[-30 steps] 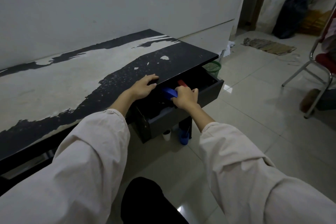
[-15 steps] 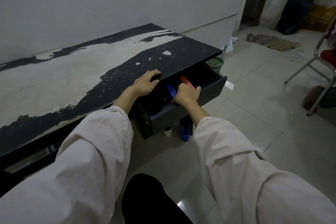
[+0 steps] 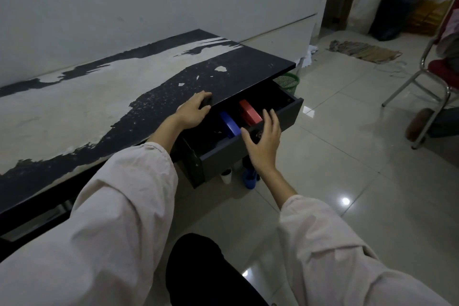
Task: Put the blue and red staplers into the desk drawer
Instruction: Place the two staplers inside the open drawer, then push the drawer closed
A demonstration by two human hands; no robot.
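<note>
The dark desk drawer [image 3: 289, 113] stands pulled out under the desk's right end. Inside it lie the blue stapler [image 3: 229, 124] and, just to its right, the red stapler [image 3: 249, 113], side by side. My right hand [image 3: 263, 139] hovers in front of the drawer's front panel with fingers spread and nothing in it, partly covering the round lock. My left hand [image 3: 193, 111] rests palm down on the desk's front edge above the drawer, fingers curled over the edge.
The worn black and white desk top [image 3: 99, 97] runs left along the wall. A green mesh bin [image 3: 286, 81] stands behind the drawer. A white cup [image 3: 226, 176] and a blue cup [image 3: 249, 180] sit on the floor below. A metal chair [image 3: 432, 77] stands at right.
My right hand has let go of the blue stapler, pulled back out of the drawer and spread its fingers. Both staplers now show uncovered. My left hand has stayed on the desk edge.
</note>
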